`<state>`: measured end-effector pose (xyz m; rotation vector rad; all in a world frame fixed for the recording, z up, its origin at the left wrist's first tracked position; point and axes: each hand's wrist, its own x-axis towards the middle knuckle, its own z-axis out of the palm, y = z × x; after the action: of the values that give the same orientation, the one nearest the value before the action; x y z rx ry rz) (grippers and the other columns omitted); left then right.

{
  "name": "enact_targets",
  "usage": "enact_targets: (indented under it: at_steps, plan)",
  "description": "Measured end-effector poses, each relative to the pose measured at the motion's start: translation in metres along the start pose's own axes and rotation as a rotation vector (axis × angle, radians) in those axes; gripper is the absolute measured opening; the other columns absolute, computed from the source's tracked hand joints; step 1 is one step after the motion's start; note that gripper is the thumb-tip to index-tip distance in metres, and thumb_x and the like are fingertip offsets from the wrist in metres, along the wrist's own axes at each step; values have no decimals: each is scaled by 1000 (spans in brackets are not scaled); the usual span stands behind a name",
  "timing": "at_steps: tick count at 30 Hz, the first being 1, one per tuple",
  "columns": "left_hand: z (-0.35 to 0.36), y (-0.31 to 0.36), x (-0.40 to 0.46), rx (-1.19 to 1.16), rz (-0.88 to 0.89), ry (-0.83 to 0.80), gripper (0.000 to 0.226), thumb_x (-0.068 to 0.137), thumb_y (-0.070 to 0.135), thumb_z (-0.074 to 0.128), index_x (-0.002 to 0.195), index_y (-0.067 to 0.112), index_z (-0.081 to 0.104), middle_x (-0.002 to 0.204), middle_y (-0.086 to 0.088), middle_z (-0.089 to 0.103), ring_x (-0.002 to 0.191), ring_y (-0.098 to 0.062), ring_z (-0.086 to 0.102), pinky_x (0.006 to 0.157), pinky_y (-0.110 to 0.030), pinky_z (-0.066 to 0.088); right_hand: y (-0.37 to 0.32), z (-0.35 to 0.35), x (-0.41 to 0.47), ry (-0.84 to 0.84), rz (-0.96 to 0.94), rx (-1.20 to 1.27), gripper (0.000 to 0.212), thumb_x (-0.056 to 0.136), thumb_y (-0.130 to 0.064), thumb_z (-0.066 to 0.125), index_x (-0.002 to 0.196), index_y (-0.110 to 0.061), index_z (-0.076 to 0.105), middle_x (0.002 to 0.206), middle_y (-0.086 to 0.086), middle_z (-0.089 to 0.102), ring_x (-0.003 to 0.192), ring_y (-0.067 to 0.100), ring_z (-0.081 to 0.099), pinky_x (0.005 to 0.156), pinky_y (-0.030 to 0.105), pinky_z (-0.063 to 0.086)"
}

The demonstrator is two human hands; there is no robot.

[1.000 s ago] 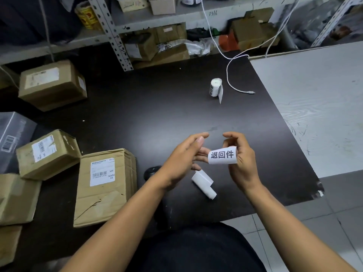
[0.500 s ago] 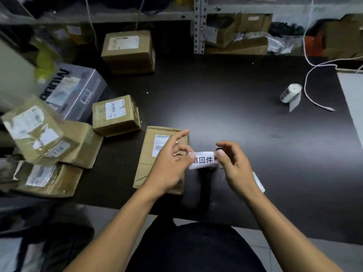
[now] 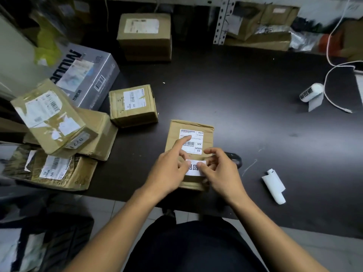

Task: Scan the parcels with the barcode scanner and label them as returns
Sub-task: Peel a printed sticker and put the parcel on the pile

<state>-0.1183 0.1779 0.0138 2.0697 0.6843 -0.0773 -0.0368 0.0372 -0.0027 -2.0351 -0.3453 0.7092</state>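
A brown cardboard parcel (image 3: 193, 124) lies flat near the table's front edge, its white shipping label facing up. Over its lower half I hold a white return label (image 3: 194, 169) printed with black characters. My left hand (image 3: 169, 170) pinches the label's left end, and its index finger stretches up onto the shipping label. My right hand (image 3: 223, 173) pinches the right end, thumb on top. A black barcode scanner (image 3: 234, 159) lies just behind my right hand, mostly hidden by it.
Loose white backing paper (image 3: 274, 186) lies to the right, a label roll (image 3: 311, 93) and a white cable (image 3: 330, 99) farther back right. Several more parcels crowd the left: a small box (image 3: 133, 106), a silver box (image 3: 88, 75), a tilted stack (image 3: 53, 118).
My view swung left. Both hands carried the return label left and down, from above the bare table to just over the parcel. The backing paper stayed on the table.
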Motion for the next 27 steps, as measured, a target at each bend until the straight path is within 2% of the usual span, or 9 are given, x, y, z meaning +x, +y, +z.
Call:
enact_targets:
  at_steps: [3, 6, 9, 12, 17, 19, 21, 24, 27]
  plan:
    - [-1, 4, 1, 251, 60, -8, 69, 93, 29, 60, 143, 55, 18, 114, 18, 60, 91, -18, 66, 84, -41, 54, -5, 4, -2, 37, -46, -169, 34, 88, -20, 70, 118, -25, 54, 79, -14, 58, 66, -3, 56, 64, 8, 42]
    - [2, 9, 1, 526, 120, -18, 71, 98, 34, 52, 151, 47, 6, 141, 12, 50, 110, -29, 61, 85, -41, 49, -10, 9, -2, 40, -85, -313, 38, 89, -22, 67, 124, -19, 54, 85, -14, 58, 76, 6, 58, 75, 22, 46]
    - [5, 9, 2, 639, 107, -28, 74, 99, 37, 50, 154, 41, 0, 145, 7, 45, 108, -31, 62, 81, -41, 49, -11, 13, -2, 26, -107, -436, 42, 90, -28, 64, 129, -20, 50, 111, -2, 60, 100, 21, 60, 82, 33, 45]
    - [1, 4, 1, 657, 76, -5, 74, 97, 45, 51, 154, 39, 4, 138, 3, 41, 102, -30, 64, 78, -41, 50, -6, 10, -3, 32, -77, -501, 45, 90, -35, 61, 131, -23, 44, 121, 0, 52, 104, 26, 59, 83, 41, 49]
    - [-14, -13, 1, 508, 55, 102, 76, 88, 42, 65, 149, 37, 20, 125, 4, 32, 118, -18, 45, 75, -34, 45, 5, -10, -3, 94, -12, -487, 49, 90, -41, 59, 133, -23, 44, 115, -2, 52, 100, 22, 56, 81, 36, 45]
    - [-20, -23, 3, 434, 40, 99, 77, 86, 41, 68, 149, 37, 24, 132, 5, 29, 125, -13, 35, 82, -29, 42, 9, -15, -3, 87, -27, -444, 47, 91, -39, 60, 133, -24, 46, 108, -5, 51, 91, 14, 53, 78, 32, 42]
    - [-24, -31, 6, 252, -6, 88, 78, 85, 42, 71, 149, 42, 27, 142, 7, 27, 131, -11, 31, 96, -33, 41, 11, -17, -4, 80, -46, -352, 48, 90, -36, 63, 133, -28, 45, 108, -7, 51, 82, 5, 54, 75, 28, 45]
    - [-24, -44, 11, -11, -44, 8, 80, 83, 44, 73, 148, 49, 27, 151, 10, 28, 135, -9, 33, 108, -34, 33, 13, -16, -5, -8, -49, -223, 59, 88, -39, 67, 140, -40, 37, 126, -10, 48, 95, -3, 56, 77, 14, 44]
    - [-21, -55, 14, -112, -59, -151, 91, 76, 47, 79, 148, 53, 23, 153, 11, 32, 138, -10, 37, 114, -33, 31, 11, -13, -5, -138, 2, -171, 76, 87, -44, 69, 147, -49, 23, 134, -14, 50, 106, -1, 59, 84, 11, 45]
